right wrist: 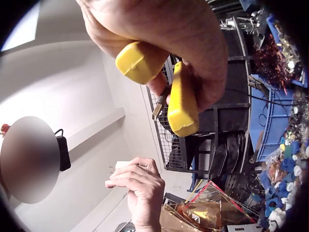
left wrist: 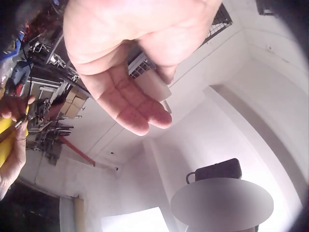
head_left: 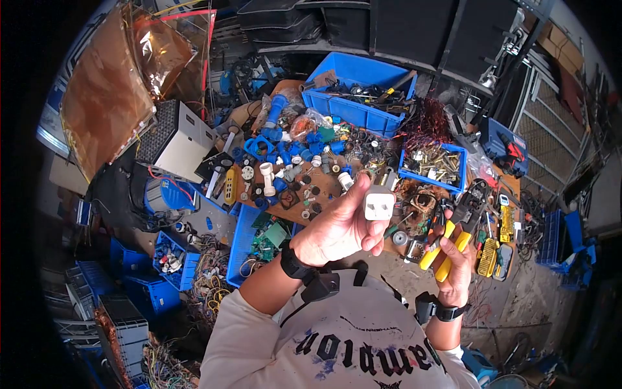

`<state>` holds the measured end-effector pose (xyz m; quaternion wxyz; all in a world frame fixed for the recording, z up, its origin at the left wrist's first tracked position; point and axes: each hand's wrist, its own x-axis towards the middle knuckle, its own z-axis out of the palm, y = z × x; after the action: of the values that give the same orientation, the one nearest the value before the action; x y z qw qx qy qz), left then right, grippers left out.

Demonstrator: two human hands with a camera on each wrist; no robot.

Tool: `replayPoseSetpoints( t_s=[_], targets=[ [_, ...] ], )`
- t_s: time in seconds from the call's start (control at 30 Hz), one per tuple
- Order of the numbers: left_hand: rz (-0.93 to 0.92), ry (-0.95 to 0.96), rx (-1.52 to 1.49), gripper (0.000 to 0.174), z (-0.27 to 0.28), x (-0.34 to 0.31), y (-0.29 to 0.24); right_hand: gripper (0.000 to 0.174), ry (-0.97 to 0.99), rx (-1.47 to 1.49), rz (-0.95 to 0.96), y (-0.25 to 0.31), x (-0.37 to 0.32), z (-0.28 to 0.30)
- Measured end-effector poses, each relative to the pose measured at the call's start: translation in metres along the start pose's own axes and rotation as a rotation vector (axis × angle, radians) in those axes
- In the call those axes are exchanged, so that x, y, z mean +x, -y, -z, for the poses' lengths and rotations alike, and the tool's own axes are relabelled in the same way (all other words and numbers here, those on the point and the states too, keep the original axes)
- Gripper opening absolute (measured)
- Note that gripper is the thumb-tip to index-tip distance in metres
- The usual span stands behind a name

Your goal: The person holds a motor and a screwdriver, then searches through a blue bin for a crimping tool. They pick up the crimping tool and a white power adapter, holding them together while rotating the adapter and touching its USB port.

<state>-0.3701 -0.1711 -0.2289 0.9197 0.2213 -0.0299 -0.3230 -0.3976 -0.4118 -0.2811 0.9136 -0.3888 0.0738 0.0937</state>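
Note:
In the head view my left hand (head_left: pixel 334 230) is raised over the near side of the bench. Thumb and fingers hold a small white charger-like block (head_left: pixel 379 206) with rounded corners and two dark marks on its face. In the left wrist view the block (left wrist: pixel 153 86) is partly hidden behind the fingers. My right hand (head_left: pixel 459 267), to the right, grips a pair of yellow-handled pliers (head_left: pixel 429 259), handle ends toward the left hand. The right wrist view shows both yellow handles (right wrist: pixel 183 108), with a small metal-ended piece (right wrist: pixel 158 109) beside them; the pliers' head is hidden there.
A cluttered wooden bench (head_left: pixel 285 211) holds blue and white plastic fittings. Behind stand a big blue crate (head_left: pixel 353 113) and a smaller blue bin (head_left: pixel 433 180) of brass-coloured parts. A blue basket (head_left: pixel 240 249) with circuit boards is at left; yellow bit cases (head_left: pixel 487 258) lie right.

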Motion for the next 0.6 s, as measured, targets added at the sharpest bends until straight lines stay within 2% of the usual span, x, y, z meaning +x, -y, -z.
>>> replayPoseSetpoints(
  t_s=[0.23,0.3,0.6],
  targets=[
    [-0.005,-0.002,-0.002,0.060,-0.001,-0.002,0.000,0.055,0.026,0.008,0.005,-0.002,0.001,0.004],
    [0.000,0.131,-0.131,0.057,0.007,-0.002,0.002,0.055,0.023,0.003,0.004,-0.002,0.000,0.004],
    [-0.015,0.102,-0.078,0.056,0.007,-0.005,0.005,0.054,0.021,0.012,0.002,-0.003,0.000,0.007]
  ],
)
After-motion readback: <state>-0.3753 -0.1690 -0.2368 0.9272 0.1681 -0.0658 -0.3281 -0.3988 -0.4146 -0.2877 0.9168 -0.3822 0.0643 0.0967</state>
